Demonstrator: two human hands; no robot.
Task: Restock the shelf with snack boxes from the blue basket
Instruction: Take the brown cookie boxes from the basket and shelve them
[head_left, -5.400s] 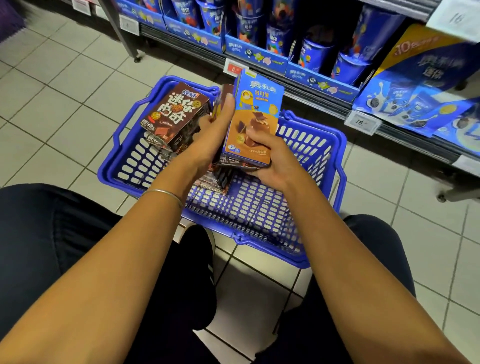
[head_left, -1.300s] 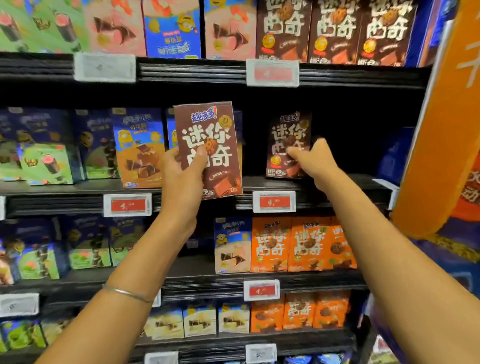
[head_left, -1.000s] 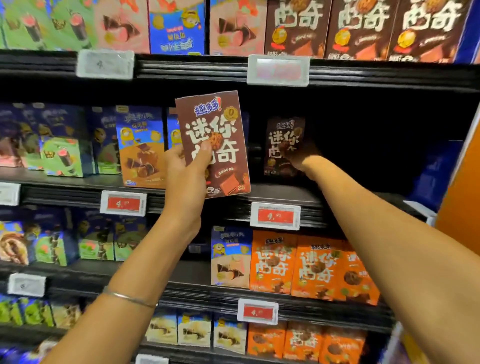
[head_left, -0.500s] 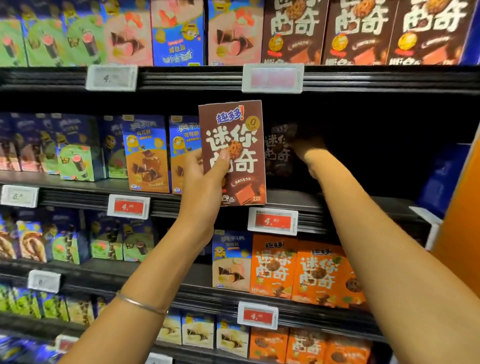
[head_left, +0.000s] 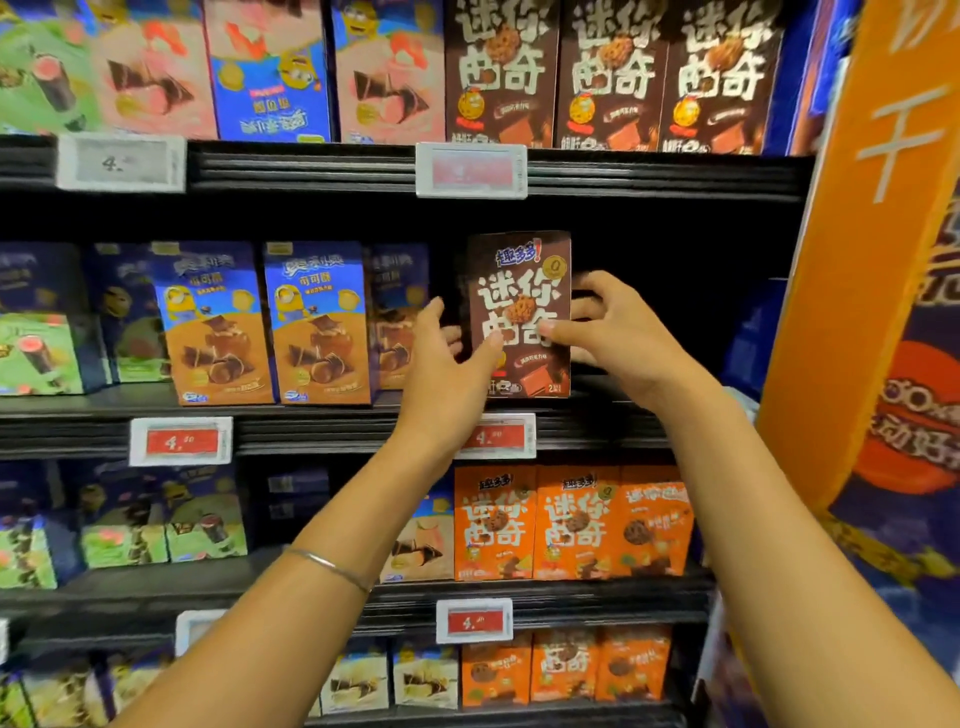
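The snack box (head_left: 519, 291) stands on the shelf (head_left: 322, 431), right of the wafer boxes (head_left: 317, 322).

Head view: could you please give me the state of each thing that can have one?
Brown box: upright at the middle shelf's front, held by both hands.
Left hand: thumb on the box's front, gripping its left edge.
Right hand: gripping its right edge, thumb in front.
Blue boxes: upright, facing forward, left of it.
Orange boxes: upright on the shelf below.

Bright overhead store light; shelf recesses dark; edges blurred, wide-angle bowed.
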